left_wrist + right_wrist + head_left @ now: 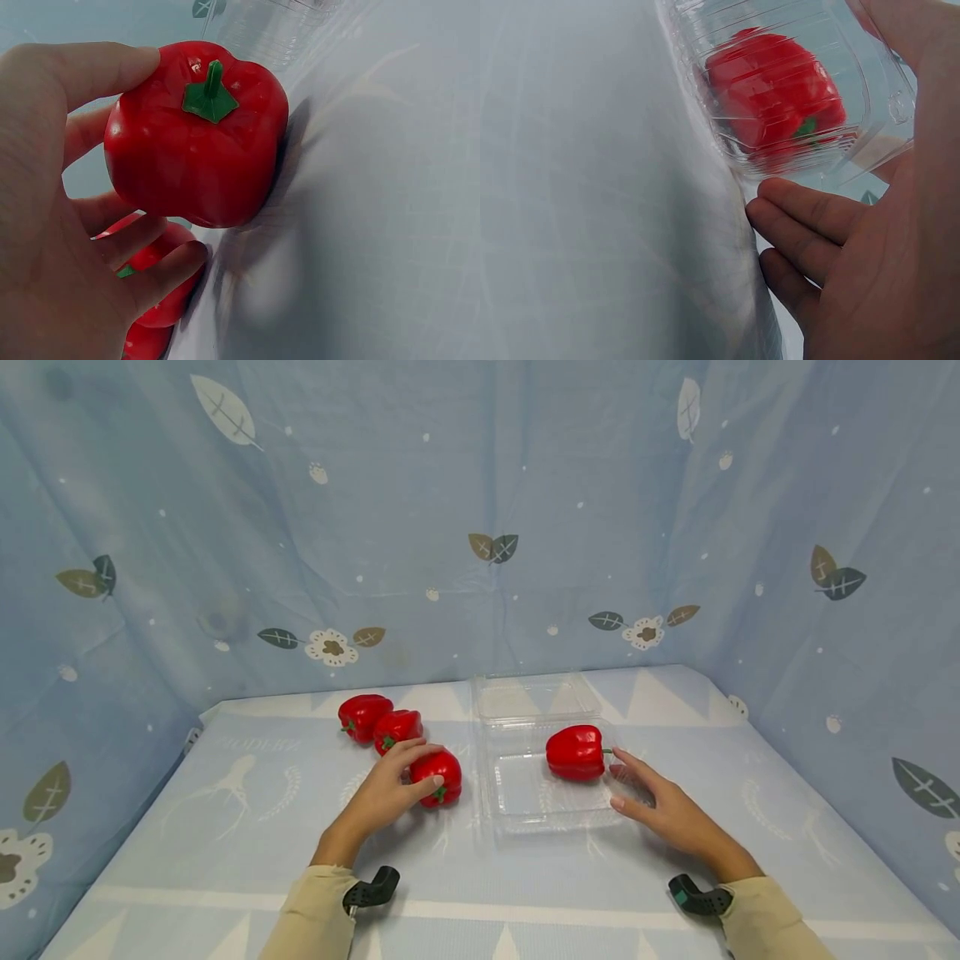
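My left hand (384, 793) grips a red bell pepper (442, 770), thumb at the front and fingers round its far side. In the left wrist view its green stem (212, 97) faces the camera, and the pepper is low over the table. A clear plastic container (516, 789) lies unfolded to the right, holding another red bell pepper (574, 752) on its side, stem to the right. My right hand (678, 818) is at the container's right edge with loosely bent fingers. The right wrist view shows the thumb by the rim and several fingertips (776, 189) just below the wall.
Two more red bell peppers, one at the back (363, 714) and one nearer (397, 727), lie beyond my left hand. The container's lid (536, 697) lies flat behind its base. A patterned cloth covers the table (465, 885), and a blue curtain (420, 510) hangs behind.
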A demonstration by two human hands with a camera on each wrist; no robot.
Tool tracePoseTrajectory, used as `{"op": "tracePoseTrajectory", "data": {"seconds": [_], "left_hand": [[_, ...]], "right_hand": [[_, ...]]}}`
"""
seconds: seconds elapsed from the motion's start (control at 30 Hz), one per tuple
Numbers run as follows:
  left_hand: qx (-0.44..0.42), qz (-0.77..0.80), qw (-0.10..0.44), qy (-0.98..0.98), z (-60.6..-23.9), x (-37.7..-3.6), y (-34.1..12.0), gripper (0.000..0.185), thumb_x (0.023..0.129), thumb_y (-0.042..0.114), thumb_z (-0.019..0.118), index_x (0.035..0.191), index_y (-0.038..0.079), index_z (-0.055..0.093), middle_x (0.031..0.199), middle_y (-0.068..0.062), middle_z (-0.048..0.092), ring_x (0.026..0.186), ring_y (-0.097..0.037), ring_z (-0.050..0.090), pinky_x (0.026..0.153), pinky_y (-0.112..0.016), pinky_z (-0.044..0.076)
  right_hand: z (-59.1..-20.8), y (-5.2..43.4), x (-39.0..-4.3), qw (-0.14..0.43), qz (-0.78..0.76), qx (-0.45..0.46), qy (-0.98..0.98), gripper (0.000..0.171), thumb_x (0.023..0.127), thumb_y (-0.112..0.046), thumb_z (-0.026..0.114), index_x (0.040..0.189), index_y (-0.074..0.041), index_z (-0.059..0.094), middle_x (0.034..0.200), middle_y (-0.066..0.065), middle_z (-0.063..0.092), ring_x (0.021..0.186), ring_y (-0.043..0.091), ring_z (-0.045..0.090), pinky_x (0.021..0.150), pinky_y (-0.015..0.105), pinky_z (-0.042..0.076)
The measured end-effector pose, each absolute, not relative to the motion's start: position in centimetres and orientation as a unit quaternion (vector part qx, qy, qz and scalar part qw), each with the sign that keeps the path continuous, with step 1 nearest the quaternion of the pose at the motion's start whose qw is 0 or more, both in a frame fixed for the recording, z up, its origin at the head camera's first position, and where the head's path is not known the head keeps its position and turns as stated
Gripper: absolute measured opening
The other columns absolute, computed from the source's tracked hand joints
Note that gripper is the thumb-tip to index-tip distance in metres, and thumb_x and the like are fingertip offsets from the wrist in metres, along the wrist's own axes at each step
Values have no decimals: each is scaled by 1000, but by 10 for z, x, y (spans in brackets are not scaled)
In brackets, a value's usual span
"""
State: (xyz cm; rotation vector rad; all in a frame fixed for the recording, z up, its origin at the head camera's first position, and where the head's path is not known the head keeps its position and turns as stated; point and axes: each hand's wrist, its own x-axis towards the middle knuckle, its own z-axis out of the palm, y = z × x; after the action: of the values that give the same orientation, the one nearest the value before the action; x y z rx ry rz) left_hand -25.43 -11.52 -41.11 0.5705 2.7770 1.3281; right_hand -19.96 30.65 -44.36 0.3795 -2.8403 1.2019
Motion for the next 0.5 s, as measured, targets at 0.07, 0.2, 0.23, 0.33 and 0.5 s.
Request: {"op": "tracePoseTrajectory", "data": {"seconds": [0.07,0.2,0.23,0.33,0.5], "left_hand": [[185,424,4,887,-412,-254,-115,52,83,37,72,132,29,55,147,-6,37,133,-31,35,98,-59,39],[179,424,5,888,-412,-255,-114,51,82,34,73,130,29,56,146,-5,38,132,-30,36,98,-57,40],[177,424,5,888,-412,-255,-113,51,82,34,73,130,29,56,145,-4,39,132,-30,36,98,-57,40],[168,426,8,889,-411,-255,-111,50,81,32,74,128,29,56,143,-1,41,131,-28,37,98,-56,40],[161,434,12,886,-410,-254,-109,49,81,29,75,126,28,56,140,1,43,129,-25,38,99,-55,40]], "right_hand": [[-444,306,-200,18,385,121,-915,72,90,-43,62,150,-33,24,140,9,49,132,35,39,99,67,30],[-443,306,-199,18,385,119,-915,72,90,-43,61,151,-33,24,140,9,49,132,35,39,99,68,30],[-443,305,-199,17,385,118,-915,73,90,-43,61,151,-32,24,140,9,49,132,35,39,98,68,30],[-442,305,-199,18,384,117,-916,73,89,-43,61,151,-32,24,140,9,49,132,35,39,98,69,30],[-442,306,-199,24,383,122,-915,73,90,-41,62,151,-30,25,139,9,50,131,35,40,99,68,30]]}}
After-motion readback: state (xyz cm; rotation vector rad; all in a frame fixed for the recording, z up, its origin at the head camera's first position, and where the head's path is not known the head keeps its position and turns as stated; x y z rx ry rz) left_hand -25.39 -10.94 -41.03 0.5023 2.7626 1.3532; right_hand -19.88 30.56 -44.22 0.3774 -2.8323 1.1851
